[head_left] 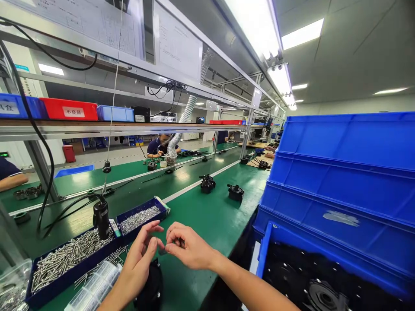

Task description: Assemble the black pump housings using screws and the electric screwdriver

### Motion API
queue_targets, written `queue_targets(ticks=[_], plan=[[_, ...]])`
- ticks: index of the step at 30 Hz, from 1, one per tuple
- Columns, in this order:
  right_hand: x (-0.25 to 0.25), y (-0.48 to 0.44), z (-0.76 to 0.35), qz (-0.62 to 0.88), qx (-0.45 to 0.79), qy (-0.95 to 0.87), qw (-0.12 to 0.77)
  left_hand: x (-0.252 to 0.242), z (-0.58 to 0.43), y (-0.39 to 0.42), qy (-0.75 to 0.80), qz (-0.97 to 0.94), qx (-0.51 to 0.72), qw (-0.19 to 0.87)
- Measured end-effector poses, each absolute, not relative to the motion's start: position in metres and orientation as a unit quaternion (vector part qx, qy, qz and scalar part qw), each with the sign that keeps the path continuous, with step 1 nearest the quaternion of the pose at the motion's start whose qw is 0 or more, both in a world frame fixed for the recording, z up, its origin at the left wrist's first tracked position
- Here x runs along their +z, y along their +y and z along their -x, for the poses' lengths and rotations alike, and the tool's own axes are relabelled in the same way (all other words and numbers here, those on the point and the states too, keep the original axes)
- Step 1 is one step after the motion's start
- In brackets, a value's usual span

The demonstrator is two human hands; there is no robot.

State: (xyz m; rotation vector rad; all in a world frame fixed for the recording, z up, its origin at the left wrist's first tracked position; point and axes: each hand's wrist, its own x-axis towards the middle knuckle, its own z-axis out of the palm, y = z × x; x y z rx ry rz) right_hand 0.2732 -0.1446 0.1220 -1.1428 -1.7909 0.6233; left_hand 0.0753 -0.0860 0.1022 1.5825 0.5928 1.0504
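Note:
My left hand [141, 255] is over the near part of the green bench, palm turned inward, fingers bent and thumb apart from them. Close beside it, fingertips almost meeting, my right hand [189, 247] has its fingers curled in a pinch; what they hold, if anything, is too small or hidden to name. Below and partly behind my left hand stands a black round housing [155, 285]. Left of the hands lie a blue tray of long screws [69, 259] and a blue tray of small metal nuts or similar pieces [139, 219].
A black power screwdriver [103, 216] hangs by a cable above the screws. A clear divided plastic case [94, 287] lies in front. Two black assemblies [207, 183] stand farther along the bench. Stacked blue crates [337, 172] rise at right. Another person [154, 147] sits across.

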Motion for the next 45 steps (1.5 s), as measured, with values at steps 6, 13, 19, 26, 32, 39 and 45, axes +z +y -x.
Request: queue_targets(ticks=[6, 13, 19, 26, 32, 39, 45], plan=[[0.116, -0.17, -0.272, 0.454, 0.22, -0.665, 0.55, 0.118, -0.043, -0.085, 0.334, -0.811, 0.289, 0.383], [0.066, -0.196, -0.267, 0.434, 0.423, -0.602, 0.52, 0.114, -0.045, -0.085, 0.392, -0.864, 0.133, 0.286], [0.037, -0.197, -0.241, 0.434, 0.523, -0.552, 0.483, 0.111, -0.037, -0.057, 0.387, -0.816, 0.143, 0.404], [0.03, -0.186, -0.226, 0.451, 0.526, -0.543, 0.476, 0.1, -0.037, -0.049, 0.398, -0.8, 0.133, 0.428], [0.032, -0.184, -0.227, 0.46, 0.515, -0.57, 0.445, 0.096, -0.037, -0.043, 0.391, -0.792, 0.145, 0.445], [0.034, -0.181, -0.227, 0.479, 0.48, -0.597, 0.429, 0.09, -0.037, -0.039, 0.388, -0.793, 0.146, 0.447], [0.034, -0.181, -0.226, 0.497, 0.463, -0.601, 0.422, 0.088, -0.036, -0.039, 0.387, -0.795, 0.148, 0.444]])
